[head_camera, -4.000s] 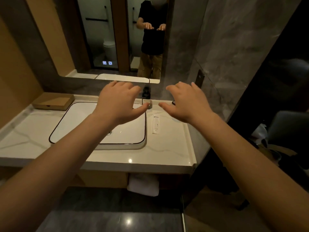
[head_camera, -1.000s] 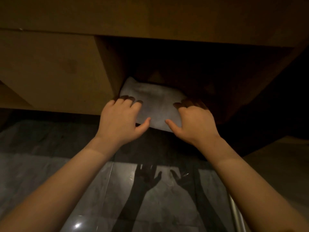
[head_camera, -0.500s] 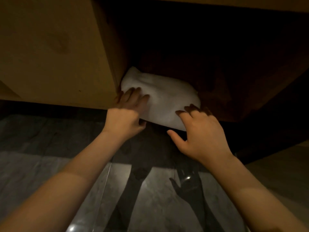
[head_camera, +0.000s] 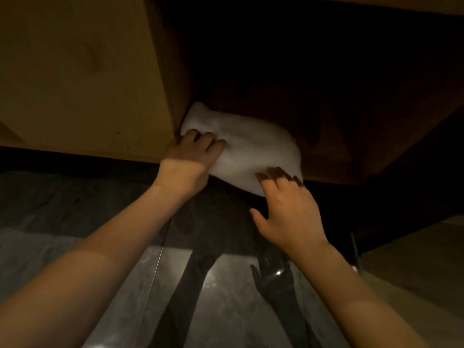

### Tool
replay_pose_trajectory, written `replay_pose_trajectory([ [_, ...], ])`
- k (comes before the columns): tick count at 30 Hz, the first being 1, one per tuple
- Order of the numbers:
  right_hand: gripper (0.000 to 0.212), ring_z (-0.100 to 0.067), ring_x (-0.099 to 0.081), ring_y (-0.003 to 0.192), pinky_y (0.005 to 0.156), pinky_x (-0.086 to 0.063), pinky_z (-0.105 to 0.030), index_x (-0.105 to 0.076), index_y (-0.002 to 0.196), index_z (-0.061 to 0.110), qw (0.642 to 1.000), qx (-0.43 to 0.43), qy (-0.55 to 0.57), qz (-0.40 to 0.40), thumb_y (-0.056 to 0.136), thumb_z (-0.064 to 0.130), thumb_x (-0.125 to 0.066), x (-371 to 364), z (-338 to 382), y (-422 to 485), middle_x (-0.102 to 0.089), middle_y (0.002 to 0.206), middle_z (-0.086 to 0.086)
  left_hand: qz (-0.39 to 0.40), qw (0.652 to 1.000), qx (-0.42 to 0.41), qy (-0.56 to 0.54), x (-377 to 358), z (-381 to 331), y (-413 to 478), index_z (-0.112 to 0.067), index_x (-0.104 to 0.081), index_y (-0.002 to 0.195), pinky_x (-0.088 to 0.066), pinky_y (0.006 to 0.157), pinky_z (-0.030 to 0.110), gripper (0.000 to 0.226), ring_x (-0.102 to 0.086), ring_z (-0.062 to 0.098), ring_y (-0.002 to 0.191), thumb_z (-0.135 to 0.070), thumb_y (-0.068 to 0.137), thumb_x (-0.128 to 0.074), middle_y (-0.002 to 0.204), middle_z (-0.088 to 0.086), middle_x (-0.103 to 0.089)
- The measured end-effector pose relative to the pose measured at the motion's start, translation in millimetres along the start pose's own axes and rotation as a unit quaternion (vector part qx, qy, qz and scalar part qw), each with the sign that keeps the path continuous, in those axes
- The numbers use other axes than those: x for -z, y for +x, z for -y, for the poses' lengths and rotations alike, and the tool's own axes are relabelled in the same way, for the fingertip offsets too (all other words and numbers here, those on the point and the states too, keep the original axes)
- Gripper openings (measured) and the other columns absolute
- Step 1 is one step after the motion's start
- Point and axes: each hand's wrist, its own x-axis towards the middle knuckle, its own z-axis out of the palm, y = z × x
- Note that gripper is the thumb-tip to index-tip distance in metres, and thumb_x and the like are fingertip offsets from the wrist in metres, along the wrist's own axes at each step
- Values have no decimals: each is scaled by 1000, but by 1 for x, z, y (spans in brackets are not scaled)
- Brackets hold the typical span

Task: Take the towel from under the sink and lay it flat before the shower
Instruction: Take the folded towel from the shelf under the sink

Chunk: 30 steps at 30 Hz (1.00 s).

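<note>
A folded white cloth towel [head_camera: 247,149] lies in the dark open recess beneath the sink, on the wooden shelf [head_camera: 356,156] there, its near edge hanging a little past the shelf's front lip. Its left corner is tucked against the upright side of the tan wooden cabinet panel [head_camera: 82,79] that fills the left of the view. The left hand [head_camera: 194,156] is on the towel's left end: the fingers curl over the top of the cloth and press into it, and the thumb is hidden below, so the hand looks closed on the towel's edge, though the underside of the grip is out of sight. The right hand [head_camera: 286,209] sits at the towel's near right corner with its fingers spread and slightly bent; the fingertips [head_camera: 277,173] touch the top of the cloth, while the thumb sticks out to the left, away from the fabric, so this hand is apart and grips nothing. Both forearms are bare and reach up from the lower corners of the view. Beneath them lies a glossy grey marble-patterned tile floor [head_camera: 75,247], which shows dark reflections of the two arms and a small bright glint of light. The back of the recess is too dark to make out.
</note>
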Motion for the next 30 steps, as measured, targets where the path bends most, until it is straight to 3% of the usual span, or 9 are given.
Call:
replay_pose_trajectory([
  [4, 85, -34, -51, 123, 95, -48, -47, -46, 135, 10, 1000, -14, -7, -22, 60, 30, -83, -12, -3, 11, -51, 136, -18, 8, 1000, 11, 13, 13, -4, -8, -16, -62, 114, -46, 52, 32, 57, -60, 36, 91, -8, 58, -72, 103, 8, -65],
  [9, 107, -33, -33, 138, 111, -30, -50, -29, 146, 18, 999, 3, -9, -32, 53, 26, -81, -27, -8, 25, -38, 148, -16, 26, 999, 12, 35, 35, -9, -17, -21, -61, 115, -35, 48, 26, 57, -60, 32, 92, -22, 60, -74, 107, 4, -66],
  [11, 99, -35, -49, 125, 103, -40, -47, -42, 139, 14, 998, 24, 1, -60, 48, 21, -81, -31, -8, 28, -53, 133, -16, 31, 999, 5, 41, 39, -10, -21, -22, -61, 115, -31, 50, 26, 58, -61, 31, 90, -26, 59, -76, 106, 5, -65],
  [13, 83, -35, -64, 93, 78, -53, -38, -58, 121, 11, 993, 42, 13, -108, 42, 18, -80, -30, -8, 28, -66, 105, -13, 37, 998, 9, 43, 40, -12, -23, -22, -60, 114, -29, 51, 26, 58, -60, 31, 87, -29, 59, -78, 103, 6, -64],
  [16, 70, -33, -65, 73, 56, -51, -31, -65, 107, 10, 990, 52, 27, -125, 39, 15, -80, -23, -8, 30, -67, 88, -11, 29, 998, 32, 44, 38, -14, -25, -22, -60, 116, -34, 51, 28, 63, -59, 32, 85, -33, 58, -81, 106, 9, -62],
  [19, 67, -31, -65, 71, 50, -48, -28, -66, 103, 11, 991, 48, 21, -123, 38, 17, -80, -16, -10, 31, -68, 85, -9, 16, 998, 29, 48, 33, -19, -27, -22, -56, 125, -46, 69, 37, 78, -57, 33, 101, -36, 52, -83, 117, 10, -59],
  [22, 65, -31, -65, 68, 46, -47, -28, -67, 101, 10, 993, 53, 21, -106, 37, 18, -81, -7, -9, 30, -68, 83, -10, 14, 999, -1, 45, 32, -27, -23, -21, -56, 125, -47, 81, 42, 84, -56, 32, 108, -41, 48, -83, 120, 11, -59],
  [28, 59, -29, -64, 59, 44, -47, -28, -65, 90, 12, 996, 56, 27, -63, 34, 19, -83, 22, -4, 26, -66, 74, -8, 59, 998, 8, -11, 50, -31, -12, -18, -60, 111, -50, 62, 35, 71, -65, 29, 85, -37, 47, -87, 103, 8, -66],
  [30, 60, -27, -62, 57, 44, -45, -27, -65, 89, 13, 996, 62, 21, -62, 33, 20, -84, 37, -2, 27, -65, 73, -6, 66, 997, 11, -28, 63, -28, -12, -18, -61, 107, -51, 62, 35, 70, -66, 26, 82, -37, 45, -88, 99, 6, -68],
])
